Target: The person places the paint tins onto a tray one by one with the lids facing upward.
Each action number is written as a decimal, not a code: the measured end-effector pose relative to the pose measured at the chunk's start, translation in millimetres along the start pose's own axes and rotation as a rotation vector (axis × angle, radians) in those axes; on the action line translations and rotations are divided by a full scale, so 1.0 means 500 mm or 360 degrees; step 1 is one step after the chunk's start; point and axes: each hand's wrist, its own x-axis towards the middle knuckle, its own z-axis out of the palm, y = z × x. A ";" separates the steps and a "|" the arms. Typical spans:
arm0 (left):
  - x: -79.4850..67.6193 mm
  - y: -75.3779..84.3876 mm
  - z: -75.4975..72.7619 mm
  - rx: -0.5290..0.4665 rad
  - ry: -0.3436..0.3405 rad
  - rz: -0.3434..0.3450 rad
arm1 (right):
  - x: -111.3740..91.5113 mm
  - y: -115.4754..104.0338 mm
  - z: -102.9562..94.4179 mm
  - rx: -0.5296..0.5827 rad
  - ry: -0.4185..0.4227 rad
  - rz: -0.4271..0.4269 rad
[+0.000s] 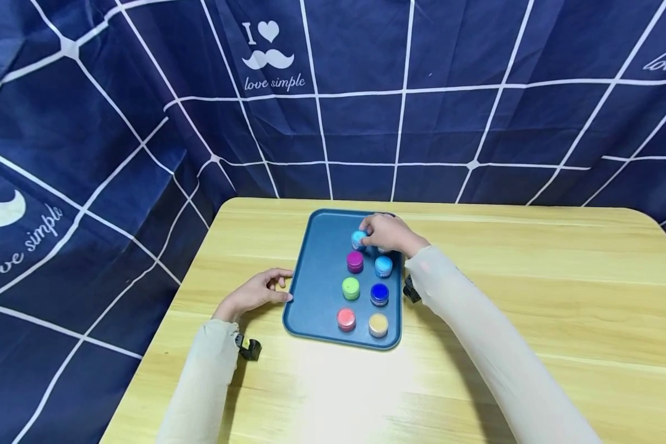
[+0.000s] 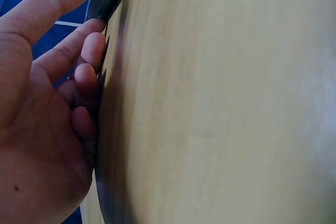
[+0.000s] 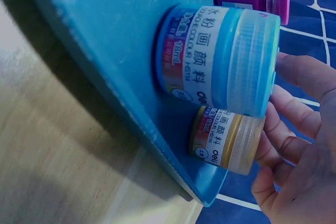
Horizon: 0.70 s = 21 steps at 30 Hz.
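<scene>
My right hand (image 1: 391,233) pinches a light blue paint jar (image 1: 358,239) near the back of the blue tray (image 1: 316,271); in the right wrist view that jar is hidden. Below the same hand stands an ochre jar (image 3: 223,137), mostly covered in the head view. A second light blue jar (image 3: 210,59) stands nearer the wrist, and a purple jar (image 1: 355,262) is in front of the pinched one. At the tray's left edge, my left hand (image 1: 258,291) touches the rim with extended thumb and index finger, its other fingers bent by the table (image 2: 210,103).
Further forward on the tray are a green jar (image 1: 351,288), a dark blue jar (image 1: 380,295), a coral jar (image 1: 346,319) and a tan jar (image 1: 378,325). A navy curtain (image 1: 361,129) with white lines hangs behind the wooden table and to its left.
</scene>
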 end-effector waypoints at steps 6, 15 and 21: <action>0.009 0.004 -0.005 0.0006 -0.0004 -0.0001 | -0.001 0.005 -0.005 0.0019 0.0021 0.0001; 0.016 0.001 -0.016 0.0006 -0.0027 -0.0010 | -0.024 0.021 -0.026 0.0141 0.0094 -0.0047; 0.008 -0.009 -0.029 -0.0026 -0.0023 -0.0015 | -0.063 0.047 -0.053 0.0291 0.0274 -0.0130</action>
